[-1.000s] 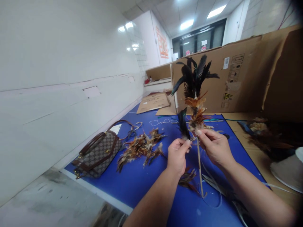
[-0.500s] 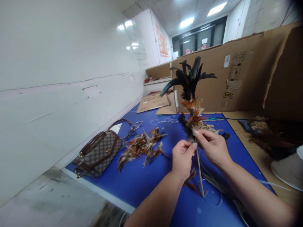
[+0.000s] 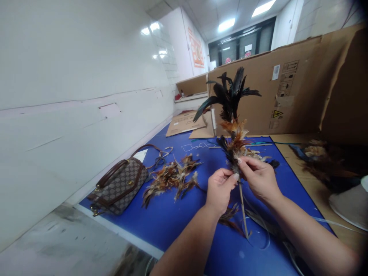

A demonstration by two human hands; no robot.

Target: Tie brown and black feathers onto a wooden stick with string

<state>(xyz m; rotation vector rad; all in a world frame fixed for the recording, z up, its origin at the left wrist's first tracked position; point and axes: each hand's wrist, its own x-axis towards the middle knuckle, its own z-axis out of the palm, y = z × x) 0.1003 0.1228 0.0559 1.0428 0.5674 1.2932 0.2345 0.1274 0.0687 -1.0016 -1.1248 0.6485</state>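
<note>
The 2 hands are close to each other over the blue counter. The left hand is pinched small, thumb against finger, at the bottom of a small black feather. That feather leans on the left side of a stick. The right hand is pinched too, a bit higher up, and holds the stick where the feathers meet it. Its fingertips hide just what they squeeze.

The stick stands nearly straight up between the 2 hands, with its bare end pointing down. Big black feathers fan out at the top. Under them, orange and brown feathers go around the stick.

A pile of brown feathers lies on the counter, to the left of the left hand. More loose feathers lie below that hand, partly hidden by it. A thin clear strip curls near the low end of the stick. A dark tool lies under the right arm, and most of it is hidden.

A bag with brown handles sits at the left edge of the counter. White string lies behind the pile. At the back is a big box, and some flat cardboard lies to its left.
</note>
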